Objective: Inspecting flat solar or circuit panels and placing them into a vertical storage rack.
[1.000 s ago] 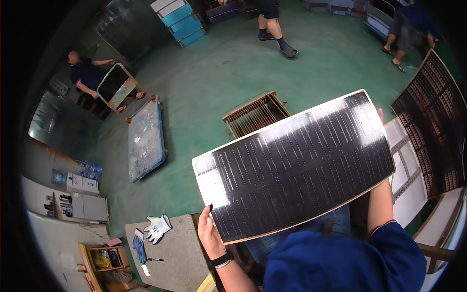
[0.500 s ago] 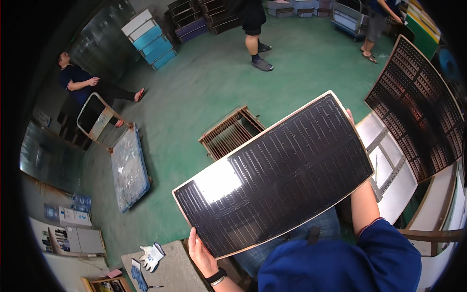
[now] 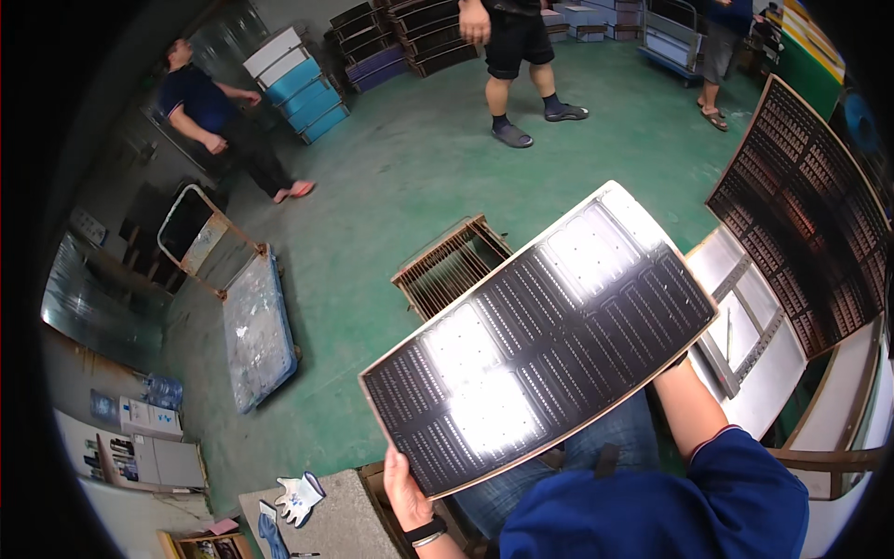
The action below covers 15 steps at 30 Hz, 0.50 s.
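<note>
A large black circuit-board panel point(image 3: 559, 363) with a pale edge and rows of small marks is held tilted above my lap. Bright reflections cover parts of its glossy face. My left hand point(image 3: 406, 492) is closed on the near left corner, thumb against the edge. From the right, my right hand point(image 3: 672, 366) reaches beneath the panel and supports that side; its fingers are hidden behind it. Another dark panel point(image 3: 805, 224), printed with rows of marks, leans upright at the right. Near it, a metal square ruler point(image 3: 740, 359) lies on a white surface point(image 3: 778, 405).
A slatted rack point(image 3: 452, 265) stands on the green floor beyond the panel. A blue flatbed trolley point(image 3: 259, 331) is at left. White gloves point(image 3: 300, 498) lie on a grey board point(image 3: 345, 517). One person point(image 3: 209, 116) is far left; two others stand ahead, near stacked crates point(image 3: 303, 88).
The panel has tilted and shifted slightly right, so reflections spread over more of its face. My right fingers have gone from its far edge. People at the back have moved.
</note>
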{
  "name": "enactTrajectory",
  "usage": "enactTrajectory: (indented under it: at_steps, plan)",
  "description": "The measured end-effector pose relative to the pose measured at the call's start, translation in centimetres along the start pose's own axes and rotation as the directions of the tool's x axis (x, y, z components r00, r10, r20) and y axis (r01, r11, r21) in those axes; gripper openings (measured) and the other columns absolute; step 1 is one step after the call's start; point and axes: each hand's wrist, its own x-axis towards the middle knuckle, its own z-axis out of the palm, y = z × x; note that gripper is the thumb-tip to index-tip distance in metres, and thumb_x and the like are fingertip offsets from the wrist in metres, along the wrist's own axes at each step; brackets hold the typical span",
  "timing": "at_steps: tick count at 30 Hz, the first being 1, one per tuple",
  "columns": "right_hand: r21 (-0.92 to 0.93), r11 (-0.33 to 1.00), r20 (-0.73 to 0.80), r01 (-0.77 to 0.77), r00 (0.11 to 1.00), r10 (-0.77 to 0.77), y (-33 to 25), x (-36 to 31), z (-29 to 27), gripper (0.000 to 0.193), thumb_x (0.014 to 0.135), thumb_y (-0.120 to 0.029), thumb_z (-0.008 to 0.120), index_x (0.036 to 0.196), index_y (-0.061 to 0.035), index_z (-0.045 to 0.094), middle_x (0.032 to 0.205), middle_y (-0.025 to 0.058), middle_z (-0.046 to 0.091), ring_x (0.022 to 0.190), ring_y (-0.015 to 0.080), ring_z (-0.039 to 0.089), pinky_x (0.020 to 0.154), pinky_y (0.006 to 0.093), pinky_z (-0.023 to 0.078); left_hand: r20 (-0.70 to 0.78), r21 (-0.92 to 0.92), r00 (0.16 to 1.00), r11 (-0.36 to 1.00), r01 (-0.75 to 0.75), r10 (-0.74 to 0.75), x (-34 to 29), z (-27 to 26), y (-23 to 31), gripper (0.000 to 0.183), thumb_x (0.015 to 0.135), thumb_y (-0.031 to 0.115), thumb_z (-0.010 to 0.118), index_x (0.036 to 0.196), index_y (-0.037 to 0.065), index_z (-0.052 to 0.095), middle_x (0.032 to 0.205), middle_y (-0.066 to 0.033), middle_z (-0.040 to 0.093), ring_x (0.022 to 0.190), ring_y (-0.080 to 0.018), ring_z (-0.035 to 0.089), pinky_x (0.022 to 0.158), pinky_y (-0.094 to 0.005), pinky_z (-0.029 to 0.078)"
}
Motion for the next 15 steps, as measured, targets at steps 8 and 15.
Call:
enactTrajectory:
  at_steps: [8, 15]
  plan:
    - [0.034, 0.896, -0.092, -0.442, 0.892, 0.443, 9.6, -6.0, 9.8, 0.064, 0.095, -0.049, 0.035, 0.145, -0.0136, 0.015, 0.143, 0.0138, 0.033, 0.128, 0.032, 0.039, 0.099, 0.0544, 0.038, -0.025, -0.199, 0.998, 0.978, 0.056, -0.063, 1.7, 5.1, -4.2, 0.028, 0.095, 0.013, 0.049, 0.122, 0.01, 0.045, 0.109, -0.0055, 0.058, 0.103, -0.0181, 0.056, 0.089, -0.0364, 0.048]
    - [-0.749, 0.658, -0.307, -0.083, 0.923, -0.233, 6.7, 2.2, 4.6, 0.035, 0.097, -0.013, 0.044, 0.129, 0.0027, 0.041, 0.117, 0.007, 0.055, 0.107, 0.0118, 0.05, 0.095, 0.0261, 0.038, 0.161, 0.346, 0.871, 0.853, 0.39, -0.464, 2.1, 6.5, -9.6, 0.024, 0.092, 0.009, 0.053, 0.116, 0.004, 0.055, 0.104, -0.0074, 0.064, 0.095, -0.0199, 0.063, 0.084, -0.0335, 0.051]
